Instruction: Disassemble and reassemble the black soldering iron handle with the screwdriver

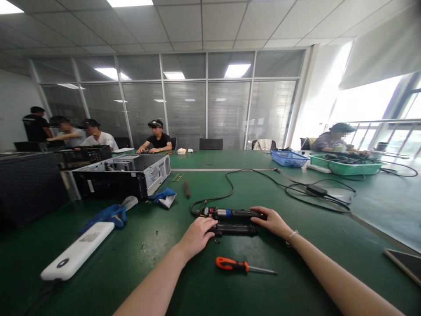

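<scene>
An opened, corded power tool, apparently an electric screwdriver (226, 213), lies on the green table. A silver motor, a blue ring and reddish wiring show in it. Alongside, nearer to me, is a long black casing half (235, 229). My left hand (198, 236) is closed round the left end of that casing half, fingertips reaching toward the tool's wired end. With thumb and fingers, my right hand (271, 221) pinches the tool's right end. An orange and black screwdriver (232, 264) rests in front, its shaft pointing right. Tiny dark pieces, perhaps screws (217, 241), lie by the casing.
Left stand an open computer case (115, 177), blue gloves (110, 217) and a white elongated device (79, 251). A black cable (248, 170) runs right to a power adapter (316, 190). Beyond are a blue basket (289, 159) and a green basket (351, 166). Several people sit farther off.
</scene>
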{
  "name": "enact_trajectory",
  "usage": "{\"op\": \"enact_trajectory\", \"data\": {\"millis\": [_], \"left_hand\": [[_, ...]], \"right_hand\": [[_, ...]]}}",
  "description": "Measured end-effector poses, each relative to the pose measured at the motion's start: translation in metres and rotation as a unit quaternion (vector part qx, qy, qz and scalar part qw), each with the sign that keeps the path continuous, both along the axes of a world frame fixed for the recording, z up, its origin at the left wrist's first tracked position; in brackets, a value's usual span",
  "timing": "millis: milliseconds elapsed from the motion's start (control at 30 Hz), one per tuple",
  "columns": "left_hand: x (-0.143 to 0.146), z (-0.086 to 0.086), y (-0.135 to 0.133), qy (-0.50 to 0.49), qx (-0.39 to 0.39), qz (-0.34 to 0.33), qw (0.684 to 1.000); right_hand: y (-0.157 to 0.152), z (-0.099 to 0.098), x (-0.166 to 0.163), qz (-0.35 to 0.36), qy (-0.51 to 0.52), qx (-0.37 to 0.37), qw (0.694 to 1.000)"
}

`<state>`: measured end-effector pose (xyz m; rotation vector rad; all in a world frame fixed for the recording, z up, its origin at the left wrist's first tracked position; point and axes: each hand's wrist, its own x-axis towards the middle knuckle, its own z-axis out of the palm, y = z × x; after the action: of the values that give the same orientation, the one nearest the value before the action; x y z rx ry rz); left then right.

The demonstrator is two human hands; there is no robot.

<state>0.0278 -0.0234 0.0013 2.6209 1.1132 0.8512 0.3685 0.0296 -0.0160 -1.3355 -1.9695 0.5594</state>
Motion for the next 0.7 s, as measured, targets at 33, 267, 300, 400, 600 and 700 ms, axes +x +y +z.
{"op": "enact_trajectory", "data": {"millis": [33, 267, 300, 400, 600, 700], "left_hand": [[0.0, 0.0, 0.0, -0.002, 0.002, 0.0, 1.0], [0.0, -0.001, 0.001, -0.008, 0.004, -0.002, 1.0], [0.0, -0.002, 0.001, -0.01, 0.003, -0.002, 1.0], [0.0, -0.001, 0.0, -0.014, 0.006, 0.0, 1.0], [0.002, 0.011, -0.007, -0.011, 0.057, -0.001, 0.998], [0.004, 0.017, -0.011, -0.004, 0.098, -0.011, 0.995]], "right_hand": [[0.0, -0.001, 0.0, -0.005, 0.002, 0.002, 1.0], [-0.005, 0.001, -0.007, -0.067, -0.03, 0.176, 0.982], [-0.008, 0.004, -0.01, -0.067, -0.032, 0.206, 0.976], [-0.02, 0.013, -0.02, -0.022, -0.045, 0.253, 0.966], [-0.047, 0.03, -0.054, 0.163, -0.156, 0.259, 0.939], [-0.05, 0.027, -0.064, 0.172, -0.18, 0.26, 0.933]]}}
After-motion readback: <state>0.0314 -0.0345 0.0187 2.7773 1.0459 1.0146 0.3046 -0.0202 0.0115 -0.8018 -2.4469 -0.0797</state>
